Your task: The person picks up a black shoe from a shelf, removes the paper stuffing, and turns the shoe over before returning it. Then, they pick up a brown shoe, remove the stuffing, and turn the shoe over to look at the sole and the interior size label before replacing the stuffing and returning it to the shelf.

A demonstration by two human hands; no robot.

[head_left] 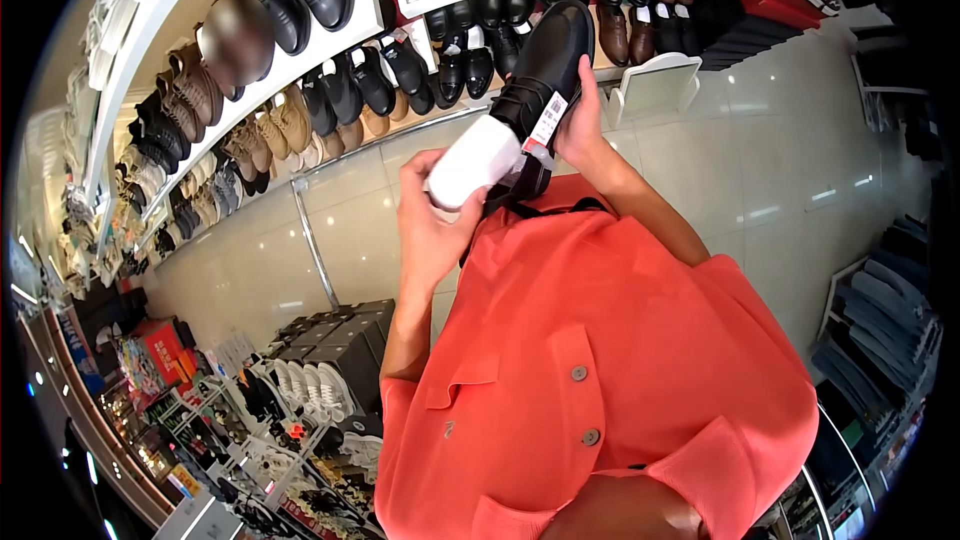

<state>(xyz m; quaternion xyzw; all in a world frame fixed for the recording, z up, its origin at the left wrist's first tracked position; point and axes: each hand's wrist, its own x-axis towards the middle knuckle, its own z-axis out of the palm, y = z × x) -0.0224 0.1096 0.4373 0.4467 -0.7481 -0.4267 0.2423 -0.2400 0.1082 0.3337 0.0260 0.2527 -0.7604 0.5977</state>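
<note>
1. By the right hand [582,130], the black shoe [550,45] is held from its side, with the toe pointed away from the body. It seems that this hold was chosen so that the opening is left free for the other hand.
2. By the left hand [432,240], a white insert [475,162] is grasped at the opening end of the shoe. Probably it is pinched at its outer end because there it can be guided without the laces [522,95] being touched.
3. The insert is located between the left thumb and the left fingers, which are closed around it. How deep its far end is placed in the shoe cannot be told.
4. The shoe is lying against the right palm side, with the thumb laid along its edge; the other right fingers are partly hidden behind it.
5. A paper tag [551,118] is seen just beside the right hand, and the red shirt [640,320] is seen below both hands.
</note>
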